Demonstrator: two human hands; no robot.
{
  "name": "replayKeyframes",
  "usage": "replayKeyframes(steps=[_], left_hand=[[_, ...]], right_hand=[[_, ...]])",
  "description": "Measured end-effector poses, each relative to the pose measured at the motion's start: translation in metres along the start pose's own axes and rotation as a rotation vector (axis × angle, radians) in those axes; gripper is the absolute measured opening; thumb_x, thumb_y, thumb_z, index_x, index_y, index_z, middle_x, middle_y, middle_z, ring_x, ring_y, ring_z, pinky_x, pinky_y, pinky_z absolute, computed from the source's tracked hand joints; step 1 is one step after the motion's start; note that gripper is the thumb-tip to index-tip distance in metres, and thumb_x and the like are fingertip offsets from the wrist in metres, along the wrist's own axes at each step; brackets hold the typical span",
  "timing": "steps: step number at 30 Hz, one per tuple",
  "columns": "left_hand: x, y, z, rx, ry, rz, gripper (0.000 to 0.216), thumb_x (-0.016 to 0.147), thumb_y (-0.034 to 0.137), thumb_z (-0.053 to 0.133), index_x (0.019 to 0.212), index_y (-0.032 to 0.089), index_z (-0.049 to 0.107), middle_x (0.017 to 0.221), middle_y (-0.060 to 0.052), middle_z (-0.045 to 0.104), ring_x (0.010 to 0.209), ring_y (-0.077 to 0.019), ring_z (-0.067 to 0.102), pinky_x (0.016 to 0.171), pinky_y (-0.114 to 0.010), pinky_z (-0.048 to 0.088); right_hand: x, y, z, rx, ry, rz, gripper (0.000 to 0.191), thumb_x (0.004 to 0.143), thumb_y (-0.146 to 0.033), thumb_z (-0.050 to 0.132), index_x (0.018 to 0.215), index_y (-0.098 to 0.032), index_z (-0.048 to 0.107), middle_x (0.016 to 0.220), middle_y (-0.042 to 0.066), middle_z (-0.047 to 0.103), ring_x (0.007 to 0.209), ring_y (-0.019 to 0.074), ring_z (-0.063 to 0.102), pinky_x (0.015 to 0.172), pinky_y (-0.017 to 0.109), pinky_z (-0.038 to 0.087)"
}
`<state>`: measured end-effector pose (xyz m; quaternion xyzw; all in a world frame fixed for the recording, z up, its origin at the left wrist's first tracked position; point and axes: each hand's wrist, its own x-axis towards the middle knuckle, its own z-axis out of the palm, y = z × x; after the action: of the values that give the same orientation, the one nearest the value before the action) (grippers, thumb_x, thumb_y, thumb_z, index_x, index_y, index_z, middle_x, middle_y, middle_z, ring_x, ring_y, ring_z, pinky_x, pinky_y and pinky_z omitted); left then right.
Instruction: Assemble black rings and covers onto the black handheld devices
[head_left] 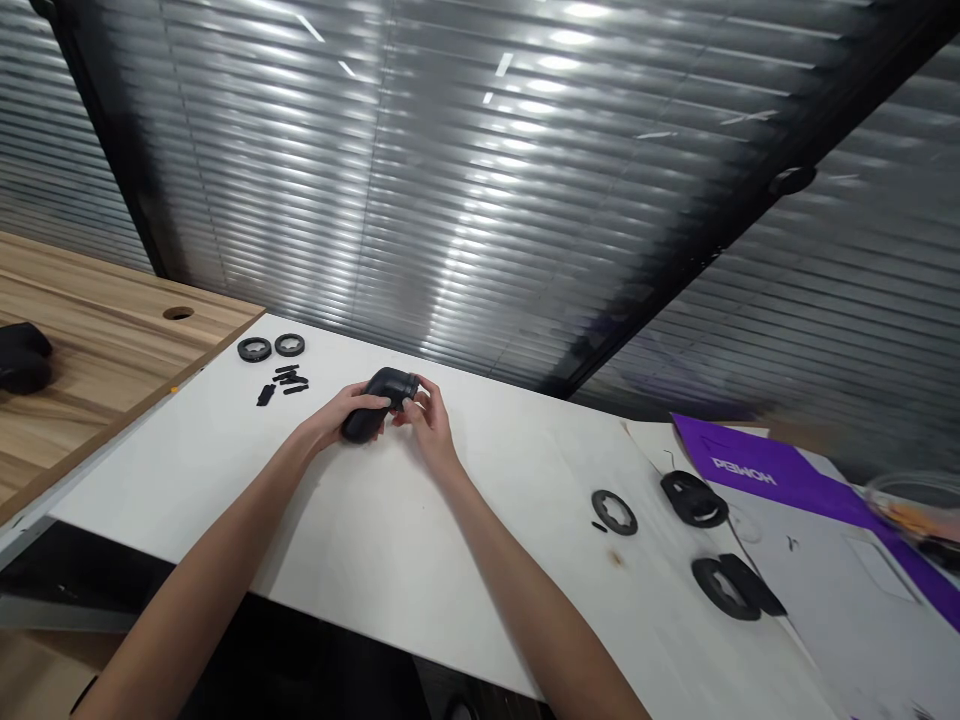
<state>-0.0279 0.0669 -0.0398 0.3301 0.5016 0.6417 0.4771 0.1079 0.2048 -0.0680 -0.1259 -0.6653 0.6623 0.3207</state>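
Observation:
Both my hands are on a black, curved handheld device [388,385] above the white table. Its kind is not clear; it has a rounded handle-like end at the lower left and a ringed end at the right. My left hand [346,412] wraps round the rounded end, thumb lying on top. The fingers of my right hand [429,412] pinch the ringed end. Some of my fingertips are hidden beneath the device. To the left of it lie several small black strips [291,380] and two black rings, one [254,349] beside the other [289,345].
On the white table [510,450], a black ring [615,512] lies at right, near black rounded parts [694,499] and another ring with a flat piece [726,588]. A purple-and-white box or sheet [772,465] is at far right. Wooden desk [97,340] adjoins left; blinds [420,180] stand behind.

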Motion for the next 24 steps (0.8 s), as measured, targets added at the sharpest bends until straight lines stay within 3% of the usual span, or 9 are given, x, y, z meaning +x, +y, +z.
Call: replayKeyframes(steps=[7, 13, 17, 24], left_hand=[[-0.001, 0.000, 0.002, -0.001, 0.018, -0.001, 0.052, 0.074, 0.054, 0.092, 0.102, 0.015, 0.072, 0.072, -0.006, 0.070, 0.064, -0.0187, 0.063, 0.059, -0.028, 0.047], [0.003, -0.007, -0.001, -0.023, 0.045, -0.027, 0.061, 0.087, 0.076, 0.072, 0.084, 0.014, 0.072, 0.074, -0.011, 0.071, 0.062, -0.0199, 0.063, 0.059, -0.030, 0.050], [0.005, -0.007, 0.001, -0.030, 0.075, -0.021, 0.066, 0.092, 0.080, 0.061, 0.083, 0.015, 0.072, 0.073, -0.011, 0.070, 0.059, -0.0198, 0.062, 0.057, -0.030, 0.049], [0.002, -0.007, 0.010, 0.050, 0.155, 0.007, 0.074, 0.093, 0.085, 0.055, 0.077, 0.014, 0.071, 0.062, -0.011, 0.067, 0.050, -0.0184, 0.058, 0.051, -0.029, 0.045]], right_hand=[[-0.001, -0.001, -0.001, -0.011, -0.009, 0.000, 0.059, 0.088, -0.063, 0.080, 0.132, -0.030, 0.060, 0.093, -0.002, 0.067, 0.070, 0.0169, 0.070, 0.080, 0.039, 0.062], [-0.003, -0.005, -0.001, -0.022, -0.031, 0.004, 0.053, 0.091, -0.063, 0.075, 0.130, -0.030, 0.060, 0.087, -0.003, 0.067, 0.070, 0.0181, 0.071, 0.080, 0.039, 0.061], [-0.003, -0.006, -0.001, -0.036, -0.029, 0.008, 0.052, 0.090, -0.063, 0.076, 0.126, -0.030, 0.059, 0.085, -0.004, 0.067, 0.069, 0.0185, 0.070, 0.080, 0.039, 0.059], [-0.003, -0.004, -0.001, -0.056, -0.041, 0.045, 0.049, 0.092, -0.067, 0.072, 0.119, -0.029, 0.058, 0.078, -0.004, 0.066, 0.068, 0.0197, 0.068, 0.077, 0.038, 0.055]])
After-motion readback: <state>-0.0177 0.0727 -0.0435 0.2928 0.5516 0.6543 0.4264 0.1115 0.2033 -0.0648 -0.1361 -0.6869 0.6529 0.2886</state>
